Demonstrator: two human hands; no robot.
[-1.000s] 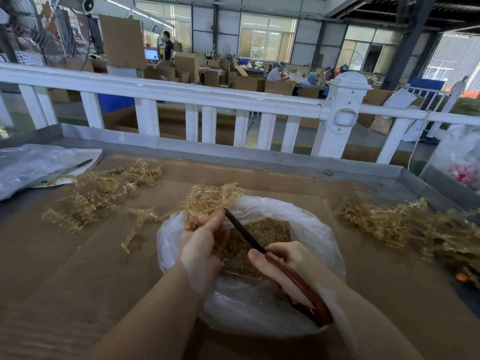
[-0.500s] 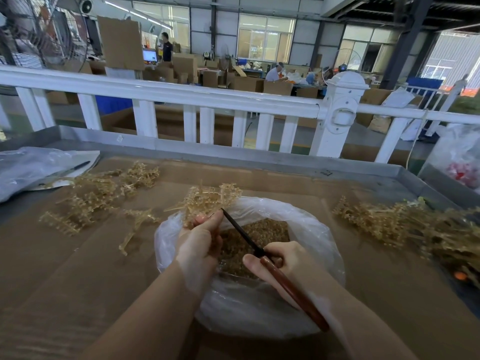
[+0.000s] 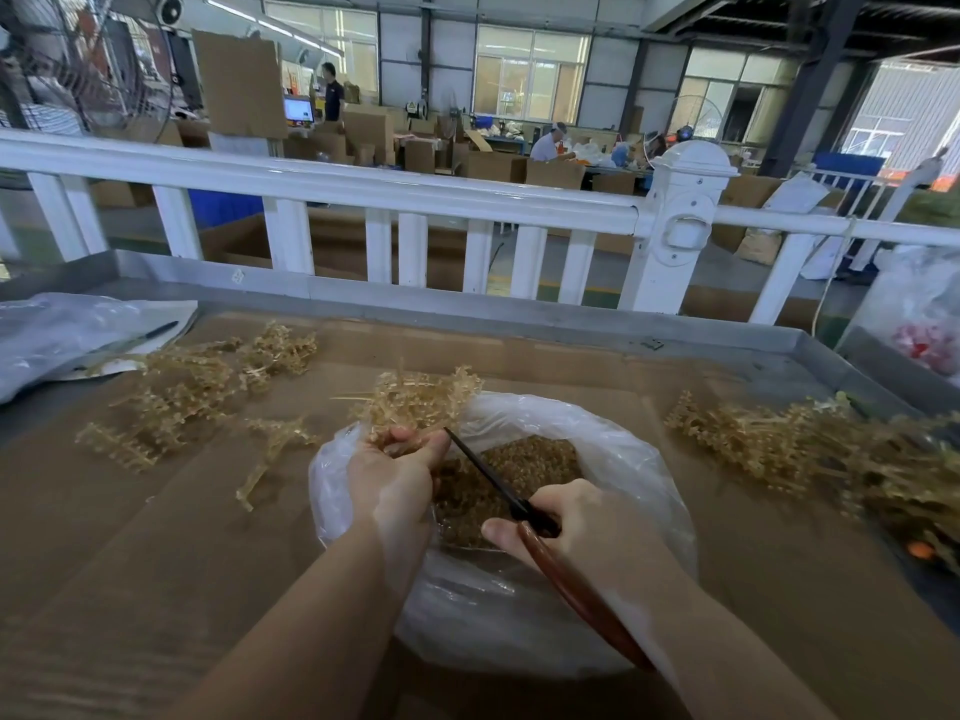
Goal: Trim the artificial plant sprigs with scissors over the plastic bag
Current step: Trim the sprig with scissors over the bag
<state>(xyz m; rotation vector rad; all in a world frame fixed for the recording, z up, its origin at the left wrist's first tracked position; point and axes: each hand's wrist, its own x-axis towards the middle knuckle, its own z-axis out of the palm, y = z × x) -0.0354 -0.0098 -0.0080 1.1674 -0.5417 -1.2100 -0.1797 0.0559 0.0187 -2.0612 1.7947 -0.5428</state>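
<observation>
At the far left of the frame, a crumpled clear plastic sheet (image 3: 57,335) lies on the cardboard-covered desk (image 3: 156,563), with a dark pen (image 3: 156,332) resting on it. Just right of it, a loose scatter of tan artificial sprigs (image 3: 192,387) spreads across the cardboard. At centre, the left hand (image 3: 392,478) holds a bunch of sprigs (image 3: 415,397) above the far-left rim of an open plastic bag (image 3: 639,475), its fingers (image 3: 415,439) curled and clamped on the stems. The bag sits in the lower middle of the frame and holds a bed of brown trimmings (image 3: 519,470). The right hand (image 3: 582,527) grips the scissors (image 3: 519,506) over the bag, fingers wrapped round the reddish-brown handle; the dark blades appear together, their tip touching the stems at the left thumb. At right, a larger heap of untrimmed sprigs (image 3: 789,449) lies on the desk. Along the upper frame, a white railing (image 3: 363,189) borders the desk, with cardboard boxes (image 3: 493,166) and workers beyond it.
</observation>
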